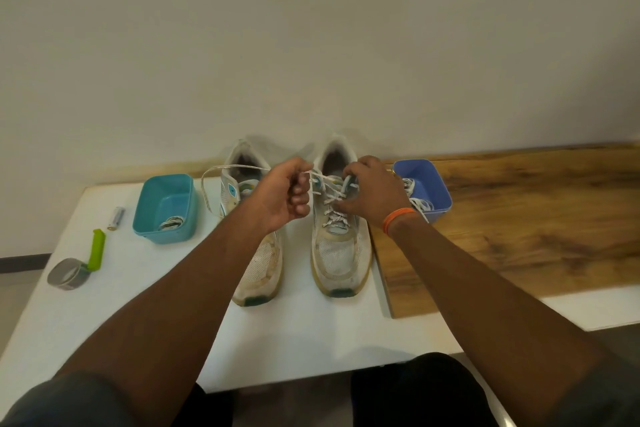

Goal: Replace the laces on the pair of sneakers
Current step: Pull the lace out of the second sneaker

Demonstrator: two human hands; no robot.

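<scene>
Two sneakers: left sneaker (258, 253), right sneaker (341, 253). Two tubs: teal tub (166, 208), blue tub (424, 191). One battery (116, 218), one tape roll (69, 273), one green clip (97, 249).

bench (104, 319): white | on it: two sneakers (341, 253), teal tub (166, 208), blue tub (424, 189), battery (116, 218), tape roll (69, 274), wooden board (519, 225)

The left hand (282, 196) covers the lace area of the left sneaker (258, 267), so whether it carries a lace cannot be told. The right hand (372, 191) hides the upper right eyelets of the right sneaker (341, 253) and part of the blue tub (440, 191) just behind it. Coiled laces (171, 222) in the teal tub (152, 208), left of the left hand, are half hidden by its wall. The battery (116, 218) label is too small to read. Both sleeves are cut off by the bottom edge.
</scene>
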